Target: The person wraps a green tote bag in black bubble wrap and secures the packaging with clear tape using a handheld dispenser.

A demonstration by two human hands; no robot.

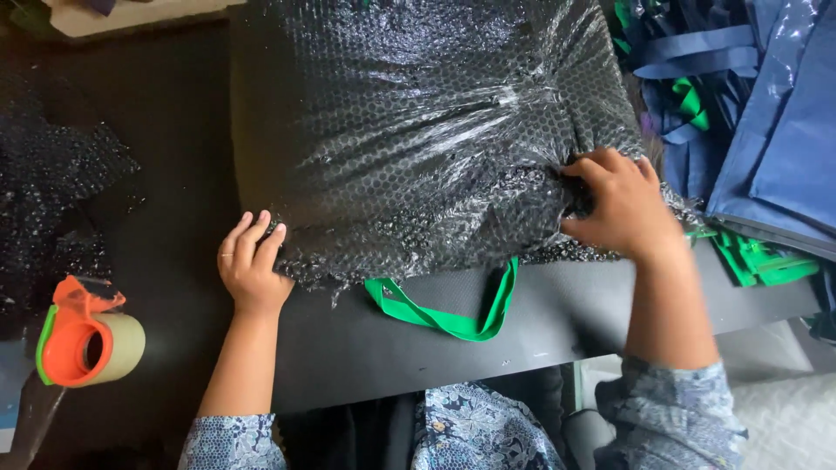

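A large bundle wrapped in clear bubble wrap (418,130) lies on a black table (557,322). A green fabric handle (453,318) loops out from under its near edge. My left hand (251,265) presses the bundle's near left corner, fingers curled onto the wrap's edge. My right hand (623,204) grips a bunched fold of the bubble wrap at the bundle's right side, fingers tucked into it.
An orange tape dispenser with a roll of brown tape (83,335) sits at the table's near left. Loose bubble wrap (52,191) lies at the left. Navy fabric bags with green trim (749,130) are piled at the right, past the table edge.
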